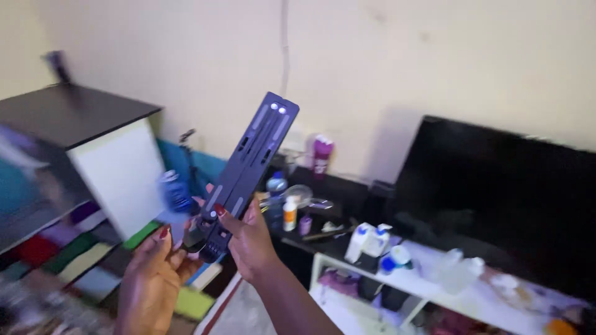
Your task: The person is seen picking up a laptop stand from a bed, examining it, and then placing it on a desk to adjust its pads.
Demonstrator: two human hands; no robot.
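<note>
- She's got a long, flat, dark folding stand [248, 167] held up in the air in front of her, tilted so its far end leans up and to the right toward the wall; two small pale dots sit at that upper end.
- Her right hand [251, 242] has the lower end of the stand, fingers wrapped around it from behind and the thumb pressed across the front face, red nail showing.
- Her left hand [152, 273] is just below and to the left, palm up, fingers loosely curled and not closed on anything I can make out; its fingertips come up close to the stand's bottom end, but whether they touch it I cannot tell.
- Beyond the stand, a black low table [323, 229] against the wall carries a magenta bottle [321, 156] near its back edge, a small white bottle with an orange cap [289, 214] nearer the front, and other small clutter.
- To the right a big black television [496, 198] stands on a white unit [434, 291], with white pump bottles [367, 241] at the unit's left end.
- On the left is a white cabinet with a dark top [93, 130], blurred, with coloured items below it.
</note>
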